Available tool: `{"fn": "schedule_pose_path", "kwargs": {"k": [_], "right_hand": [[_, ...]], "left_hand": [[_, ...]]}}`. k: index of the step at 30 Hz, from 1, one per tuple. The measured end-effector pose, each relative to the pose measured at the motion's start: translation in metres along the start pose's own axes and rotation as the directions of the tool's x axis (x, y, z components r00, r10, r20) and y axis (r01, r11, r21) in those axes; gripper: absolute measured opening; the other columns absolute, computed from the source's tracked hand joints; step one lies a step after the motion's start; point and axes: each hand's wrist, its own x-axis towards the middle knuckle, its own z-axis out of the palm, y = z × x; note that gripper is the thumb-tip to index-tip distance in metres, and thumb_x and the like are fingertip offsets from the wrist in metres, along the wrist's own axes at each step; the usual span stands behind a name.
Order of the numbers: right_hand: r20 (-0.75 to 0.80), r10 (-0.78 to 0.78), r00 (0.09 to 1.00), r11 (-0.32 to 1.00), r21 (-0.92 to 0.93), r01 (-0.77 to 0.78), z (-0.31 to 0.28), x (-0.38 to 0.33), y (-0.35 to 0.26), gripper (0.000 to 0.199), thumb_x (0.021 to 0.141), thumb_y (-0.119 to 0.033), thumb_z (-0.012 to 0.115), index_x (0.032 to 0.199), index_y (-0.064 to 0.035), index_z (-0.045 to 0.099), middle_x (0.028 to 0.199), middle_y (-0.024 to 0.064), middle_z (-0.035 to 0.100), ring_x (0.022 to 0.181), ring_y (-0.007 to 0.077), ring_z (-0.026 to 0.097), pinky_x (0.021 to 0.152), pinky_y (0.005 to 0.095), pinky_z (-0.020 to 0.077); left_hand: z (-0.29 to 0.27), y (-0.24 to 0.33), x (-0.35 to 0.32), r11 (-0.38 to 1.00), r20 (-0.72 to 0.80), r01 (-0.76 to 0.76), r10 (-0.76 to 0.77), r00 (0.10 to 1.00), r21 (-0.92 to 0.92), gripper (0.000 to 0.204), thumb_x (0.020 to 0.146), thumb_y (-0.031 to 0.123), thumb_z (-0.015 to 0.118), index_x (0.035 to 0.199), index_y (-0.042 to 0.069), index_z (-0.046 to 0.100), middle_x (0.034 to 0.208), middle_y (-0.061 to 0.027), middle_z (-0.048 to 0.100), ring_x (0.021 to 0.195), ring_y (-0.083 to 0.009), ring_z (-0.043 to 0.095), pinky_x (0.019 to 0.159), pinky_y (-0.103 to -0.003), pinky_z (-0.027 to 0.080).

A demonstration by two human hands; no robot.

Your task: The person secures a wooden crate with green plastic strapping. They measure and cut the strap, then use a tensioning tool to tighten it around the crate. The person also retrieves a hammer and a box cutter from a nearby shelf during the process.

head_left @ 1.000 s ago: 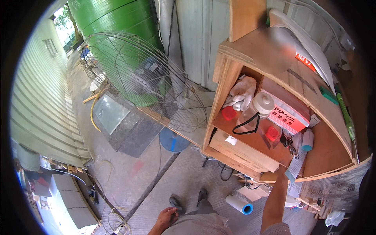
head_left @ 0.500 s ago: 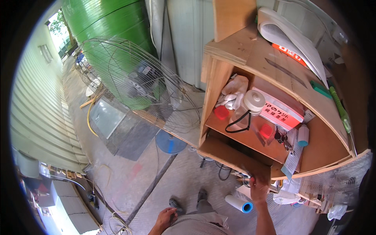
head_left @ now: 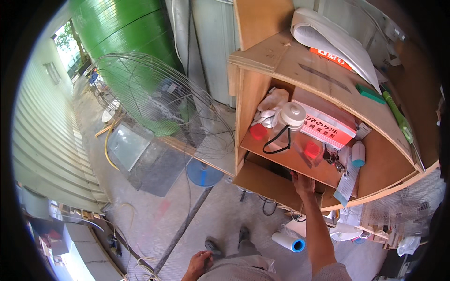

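Note:
My right hand [head_left: 304, 184] reaches into the open lower compartment of a wooden cabinet [head_left: 260, 60], over a brown drawer-like box front [head_left: 265, 187]. Its fingertips are partly hidden in shadow below the shelf, so any grip is unclear. Low in front of my body, my left hand [head_left: 200, 262] is closed with curled fingers; whatever it may hold is hidden. On the shelf above my right hand stand a clear bottle with a white lid and black strap [head_left: 291, 117], a red-and-white box [head_left: 328, 129], a red round cap [head_left: 311, 150], keys [head_left: 333, 157] and white gloves [head_left: 269, 110].
Papers [head_left: 328, 42], a green block [head_left: 370, 93] and a green-handled cutter [head_left: 397, 117] lie on the cabinet top. A wire-caged fan [head_left: 164, 103] stands at left, near a green wrapped drum [head_left: 126, 33]. On the floor lie a white roll [head_left: 287, 241] and cables [head_left: 140, 262].
My right hand has moved from the front edge of the lower box up and inward, into the compartment. The view has shifted slightly; my left hand stays low and closed.

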Motion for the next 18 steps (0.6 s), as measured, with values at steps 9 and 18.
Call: {"fn": "schedule_pose_path", "kwargs": {"k": [9,18], "right_hand": [[0.238,-0.045,0.970,0.888,0.455,-0.071,0.009,0.013,-0.041,0.022,0.082,-0.016,0.064,0.100,-0.0031,0.063,0.087,0.0111,0.066,0.083,0.0203,0.064,0.073,0.0341,0.0495],[0.555,-0.394,0.733,0.830,0.557,0.025,-0.055,-0.126,-0.131,0.034,0.076,-0.016,0.066,0.108,-0.0034,0.062,0.106,0.0166,0.064,0.102,0.0314,0.059,0.089,0.0354,0.0459]], "left_hand": [[-0.012,-0.015,-0.019,0.996,-0.055,-0.053,0.049,0.997,-0.076,0.020,0.090,0.016,0.054,0.102,0.001,0.059,0.072,-0.0065,0.057,0.057,-0.0166,0.052,0.053,-0.027,0.044],[-0.005,-0.014,-0.017,0.976,-0.055,-0.098,0.089,0.995,-0.193,0.022,0.090,0.021,0.056,0.104,0.004,0.061,0.079,-0.0036,0.059,0.068,-0.0148,0.056,0.055,-0.026,0.044]]}}
